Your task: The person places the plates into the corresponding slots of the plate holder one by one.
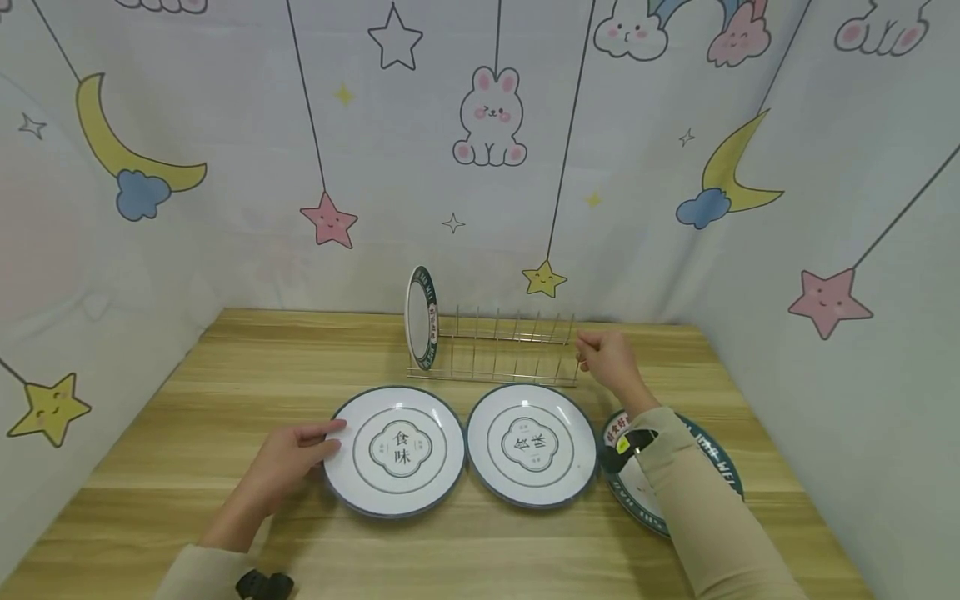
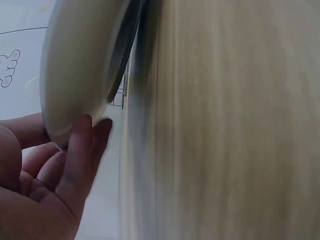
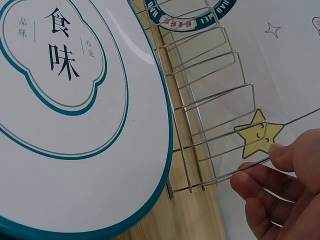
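My left hand (image 1: 288, 458) pinches the left rim of a white plate (image 1: 396, 450) with a blue edge and dark characters at its centre. In the left wrist view, that plate's pale underside (image 2: 82, 65) shows, with thumb and fingers on opposite sides of the rim; it looks raised off the table at this side. Farther back, my right hand (image 1: 611, 362) pinches the right end wire of a metal dish rack (image 1: 495, 381). At the rack's left end a plate (image 1: 422, 317) with a green patterned rim stands on edge.
A second blue-edged plate (image 1: 532, 446) lies right beside the left one. Under my right forearm, partly hidden, lies a plate with a green patterned rim (image 1: 720, 462). The wooden table (image 1: 225, 375) meets a printed cloth backdrop (image 1: 420, 167) behind the rack and at both sides.
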`<state>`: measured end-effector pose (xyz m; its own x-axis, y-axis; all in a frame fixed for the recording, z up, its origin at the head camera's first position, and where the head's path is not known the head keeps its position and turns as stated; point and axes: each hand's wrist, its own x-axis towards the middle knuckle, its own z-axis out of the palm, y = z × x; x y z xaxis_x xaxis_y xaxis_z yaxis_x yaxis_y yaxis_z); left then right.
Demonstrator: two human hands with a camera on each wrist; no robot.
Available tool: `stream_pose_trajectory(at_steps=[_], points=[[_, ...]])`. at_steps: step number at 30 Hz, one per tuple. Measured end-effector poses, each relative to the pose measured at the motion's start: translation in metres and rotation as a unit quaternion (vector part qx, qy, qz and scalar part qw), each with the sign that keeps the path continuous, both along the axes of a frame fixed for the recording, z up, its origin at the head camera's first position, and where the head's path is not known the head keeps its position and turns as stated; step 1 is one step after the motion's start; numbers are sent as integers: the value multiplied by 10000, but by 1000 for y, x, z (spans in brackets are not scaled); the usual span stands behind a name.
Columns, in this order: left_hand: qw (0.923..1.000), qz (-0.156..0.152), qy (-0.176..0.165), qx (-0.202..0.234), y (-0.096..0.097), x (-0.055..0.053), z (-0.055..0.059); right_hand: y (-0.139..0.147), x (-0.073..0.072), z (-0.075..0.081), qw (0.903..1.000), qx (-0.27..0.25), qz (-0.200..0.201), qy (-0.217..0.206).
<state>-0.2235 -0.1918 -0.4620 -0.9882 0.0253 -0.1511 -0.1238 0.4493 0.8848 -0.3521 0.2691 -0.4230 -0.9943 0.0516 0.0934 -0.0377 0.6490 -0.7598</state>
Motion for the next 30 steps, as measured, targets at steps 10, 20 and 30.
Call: stream_pose_trajectory(at_steps=[10,20,30], points=[[9983,167,-29,557,-3,3,14,-1,0,-1,9999,-94,48,39],[9969,482,195,587,-6,8,30,-1,1,-1,9999,-118,77,25],[9924,727,776,615,-12,14,44,-1,2,-1,9997,-206,86,121]])
